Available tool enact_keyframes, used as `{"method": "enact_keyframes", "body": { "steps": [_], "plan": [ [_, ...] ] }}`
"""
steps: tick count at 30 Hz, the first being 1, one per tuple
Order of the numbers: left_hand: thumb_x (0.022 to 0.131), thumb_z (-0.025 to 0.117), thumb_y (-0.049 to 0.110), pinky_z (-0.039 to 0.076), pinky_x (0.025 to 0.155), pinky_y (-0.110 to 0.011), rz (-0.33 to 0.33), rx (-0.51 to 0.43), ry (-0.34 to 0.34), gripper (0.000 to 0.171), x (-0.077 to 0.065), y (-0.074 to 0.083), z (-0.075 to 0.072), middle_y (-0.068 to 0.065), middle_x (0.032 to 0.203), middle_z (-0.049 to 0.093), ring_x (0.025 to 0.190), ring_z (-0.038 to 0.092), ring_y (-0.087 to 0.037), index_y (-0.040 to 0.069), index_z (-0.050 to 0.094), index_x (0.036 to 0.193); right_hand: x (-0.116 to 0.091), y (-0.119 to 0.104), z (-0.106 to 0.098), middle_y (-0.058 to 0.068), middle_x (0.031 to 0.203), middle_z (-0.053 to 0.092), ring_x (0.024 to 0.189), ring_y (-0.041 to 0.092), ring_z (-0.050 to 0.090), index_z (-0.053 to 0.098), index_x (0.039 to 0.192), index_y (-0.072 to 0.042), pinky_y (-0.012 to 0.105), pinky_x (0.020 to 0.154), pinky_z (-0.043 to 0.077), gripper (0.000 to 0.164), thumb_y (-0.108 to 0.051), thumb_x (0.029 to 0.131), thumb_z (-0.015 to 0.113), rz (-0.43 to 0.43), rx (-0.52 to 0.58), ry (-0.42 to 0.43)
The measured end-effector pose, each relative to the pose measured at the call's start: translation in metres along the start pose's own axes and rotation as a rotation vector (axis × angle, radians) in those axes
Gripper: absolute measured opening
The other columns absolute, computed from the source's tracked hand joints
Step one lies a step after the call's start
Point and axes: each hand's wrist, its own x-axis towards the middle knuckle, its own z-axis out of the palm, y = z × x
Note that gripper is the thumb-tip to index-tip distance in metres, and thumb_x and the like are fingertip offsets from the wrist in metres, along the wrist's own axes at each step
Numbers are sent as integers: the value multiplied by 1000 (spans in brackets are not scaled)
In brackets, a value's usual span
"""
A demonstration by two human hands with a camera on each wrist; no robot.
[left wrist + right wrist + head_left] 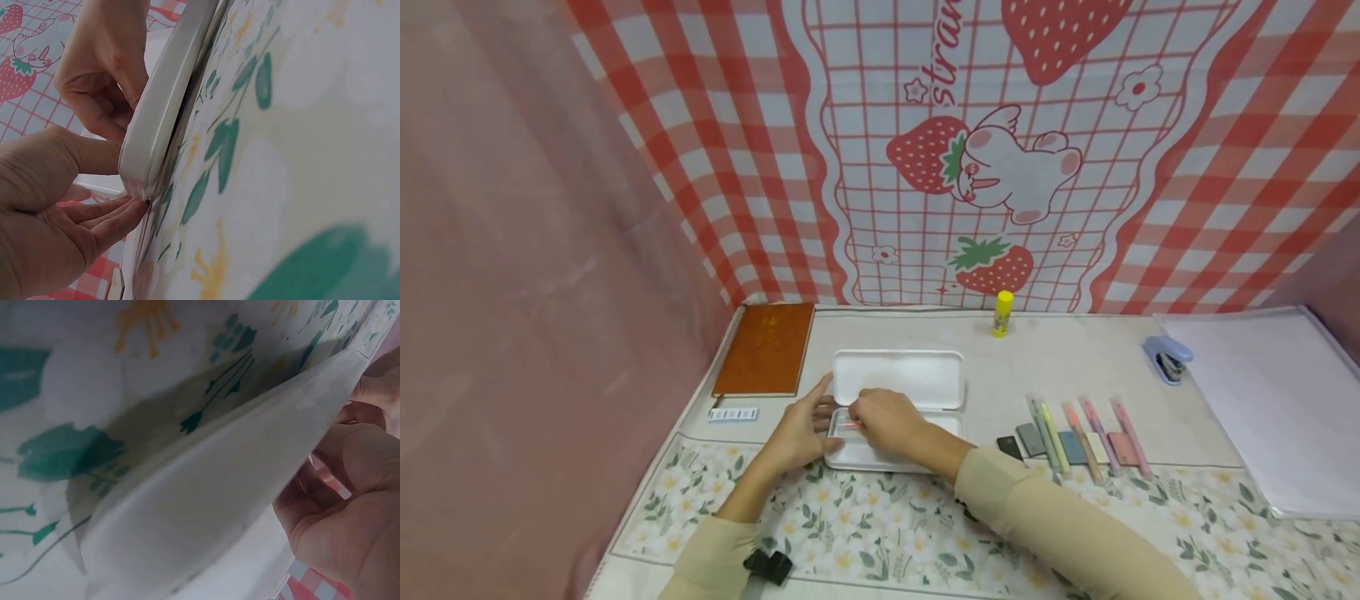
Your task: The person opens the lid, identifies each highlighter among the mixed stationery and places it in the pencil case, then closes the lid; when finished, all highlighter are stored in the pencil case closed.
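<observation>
A white pencil case (857,455) lies open in the head view, its lid (898,379) tilted back toward the wall. My left hand (796,432) holds the case's left end, thumb at the rim and fingers along the side; the left wrist view shows the fingertips at the lower corner of the case wall (153,119). Inside the tray, my right hand (887,419) has curled fingers round a slim clear pen with a pinkish-red part (848,425). Much of that pen is hidden by the fingers. In the right wrist view the case wall (206,500) covers part of the right hand (350,500).
Several highlighters (1097,442) lie across small coloured blocks (1072,447) to the right. A blue stapler (1167,358) sits beside white sheets (1277,400). A yellow glue stick (1002,314) stands at the back. On the left are a brown notebook (767,350) and a small white-and-blue strip (733,414).
</observation>
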Motion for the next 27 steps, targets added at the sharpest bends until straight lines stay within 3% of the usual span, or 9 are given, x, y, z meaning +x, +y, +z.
{"method": "enact_keyframes", "body": {
  "steps": [5,12,19,27],
  "plan": [
    [66,76,-14,55,89,-37,9,3,3,105,1,1,-1,-21,126,52,111,58,-36,13,21,151,0,1,-3,-6,79,59,66,9,53,73,94,-18,21,54,48,16,-10,81,69,15,17,-11],
    [65,76,-14,55,89,-36,3,1,-4,106,0,0,0,-21,124,52,109,59,-36,13,20,151,-16,5,-25,-3,84,63,65,8,53,72,102,-17,21,52,47,22,-28,82,72,26,-1,14],
    [67,77,-12,55,90,-37,1,40,7,107,-1,2,-1,-19,127,52,110,59,-36,15,19,152,-62,38,-63,-2,87,64,70,11,58,71,104,-15,22,54,49,28,-27,79,75,73,-22,101],
    [68,77,-10,54,90,-37,17,47,1,106,-2,1,1,-19,127,52,112,58,-35,14,18,152,-125,98,-95,2,83,64,65,13,56,70,100,-10,26,50,47,28,-25,77,77,266,-52,177]
  ]
}}
